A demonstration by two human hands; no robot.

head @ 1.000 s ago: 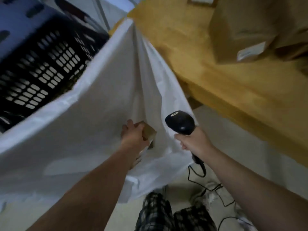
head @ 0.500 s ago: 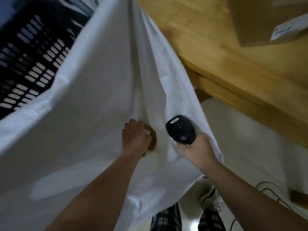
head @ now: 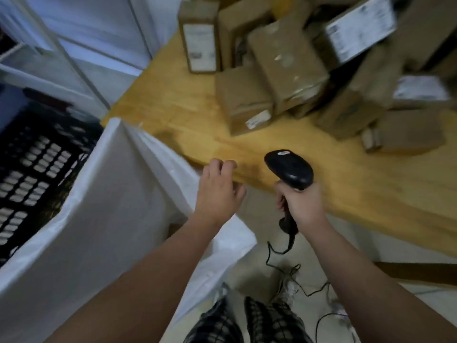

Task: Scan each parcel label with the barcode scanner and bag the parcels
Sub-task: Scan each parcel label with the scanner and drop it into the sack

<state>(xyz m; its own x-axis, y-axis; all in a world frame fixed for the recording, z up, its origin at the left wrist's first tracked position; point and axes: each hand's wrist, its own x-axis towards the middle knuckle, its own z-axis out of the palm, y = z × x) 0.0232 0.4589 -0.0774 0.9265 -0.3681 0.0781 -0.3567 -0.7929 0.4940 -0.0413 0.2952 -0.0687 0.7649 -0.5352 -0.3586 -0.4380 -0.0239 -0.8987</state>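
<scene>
Head view: the right hand (head: 302, 205) grips the barcode scanner (head: 289, 169) by its handle; just left of the scanner the left hand (head: 217, 191) is empty, fingers loosely curled, the white bag (head: 111, 194) further left. Beyond the scanner parcels (head: 284, 60) lie heaped on the table (head: 346, 186); best lift the nearest, label turned toward the scanner.

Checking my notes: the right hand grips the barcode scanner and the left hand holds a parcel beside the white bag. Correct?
Not quite: the head view shows the left hand empty beside the white bag; the right hand does grip the barcode scanner.
</scene>
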